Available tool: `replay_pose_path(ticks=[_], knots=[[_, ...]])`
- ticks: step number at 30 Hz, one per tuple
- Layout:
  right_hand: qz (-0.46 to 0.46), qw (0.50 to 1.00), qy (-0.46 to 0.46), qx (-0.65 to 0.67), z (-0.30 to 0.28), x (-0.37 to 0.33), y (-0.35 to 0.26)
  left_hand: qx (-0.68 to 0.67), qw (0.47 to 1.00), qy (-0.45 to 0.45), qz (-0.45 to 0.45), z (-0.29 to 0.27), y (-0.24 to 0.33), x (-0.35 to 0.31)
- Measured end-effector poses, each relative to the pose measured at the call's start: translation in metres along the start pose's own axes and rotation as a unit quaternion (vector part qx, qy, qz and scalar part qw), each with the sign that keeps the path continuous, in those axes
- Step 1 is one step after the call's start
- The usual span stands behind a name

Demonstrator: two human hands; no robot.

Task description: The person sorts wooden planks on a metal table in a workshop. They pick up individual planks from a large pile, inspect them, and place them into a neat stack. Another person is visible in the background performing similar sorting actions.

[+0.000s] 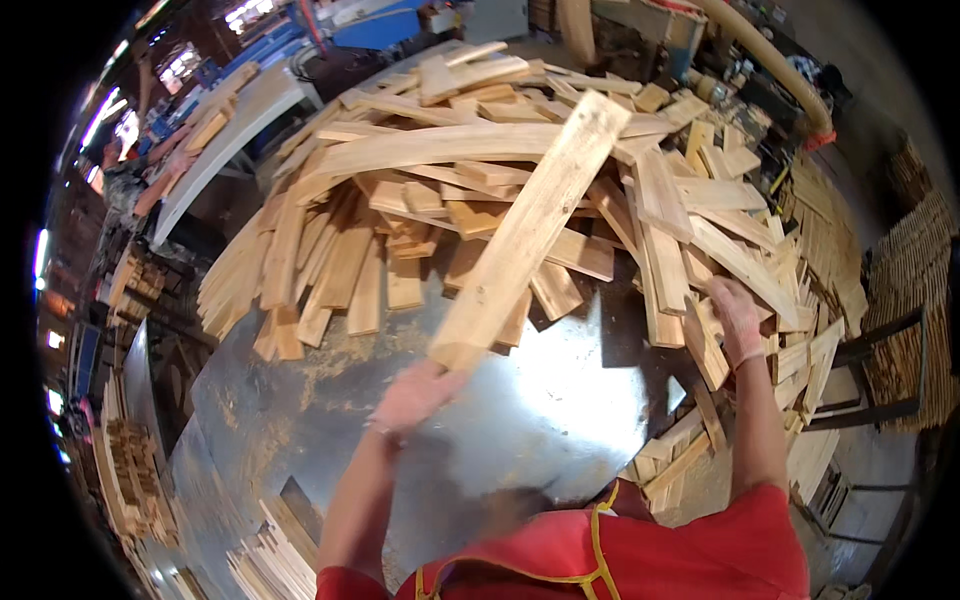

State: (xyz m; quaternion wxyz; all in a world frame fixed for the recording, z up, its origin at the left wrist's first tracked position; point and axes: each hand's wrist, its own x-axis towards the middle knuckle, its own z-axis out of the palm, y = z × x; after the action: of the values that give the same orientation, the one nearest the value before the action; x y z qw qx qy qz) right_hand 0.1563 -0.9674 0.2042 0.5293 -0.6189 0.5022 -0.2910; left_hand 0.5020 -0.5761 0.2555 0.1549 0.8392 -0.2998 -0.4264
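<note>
My left hand (pixel 415 395) is closed on the near end of a long, flat wooden board (pixel 530 235). The board slants up and away to the right, its far end over a large heap of loose boards (pixel 440 150). At the heap's right side, my right hand (pixel 737 318) reaches in among short boards, touching or very close to them. A narrow board (pixel 704 345) lies just left of its fingers. Whether those fingers grip a piece is hard to make out, since they are partly hidden and soft in the picture.
The heap covers the far part of a shiny metal table (pixel 400 470) dusted with sawdust. More cut strips (pixel 270 560) lie at the lower left. Wood pieces (pixel 680 455) sit beside my right forearm. At the far left, another person's arm (pixel 170 175) is by a pale bench (pixel 225 140).
</note>
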Motion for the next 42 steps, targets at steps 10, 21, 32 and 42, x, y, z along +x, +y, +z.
replay_pose_path(ticks=[10,21,32,42], knots=[[0.106,0.984,-0.141,0.033,0.030,0.038,0.008,0.095,0.984,0.108,0.108,0.100,-0.009,0.121],[0.213,0.868,-0.262,0.363,0.134,-0.083,0.011,-0.264,0.951,0.124,0.100,0.143,-0.001,0.107],[0.309,0.795,-0.488,0.185,0.199,-0.395,0.135,-0.494,0.866,0.022,0.074,0.206,-0.203,-0.156],[-0.016,0.543,-0.812,-0.214,0.239,-0.503,0.113,-0.281,0.937,0.184,-0.101,0.240,-0.252,-0.305]])
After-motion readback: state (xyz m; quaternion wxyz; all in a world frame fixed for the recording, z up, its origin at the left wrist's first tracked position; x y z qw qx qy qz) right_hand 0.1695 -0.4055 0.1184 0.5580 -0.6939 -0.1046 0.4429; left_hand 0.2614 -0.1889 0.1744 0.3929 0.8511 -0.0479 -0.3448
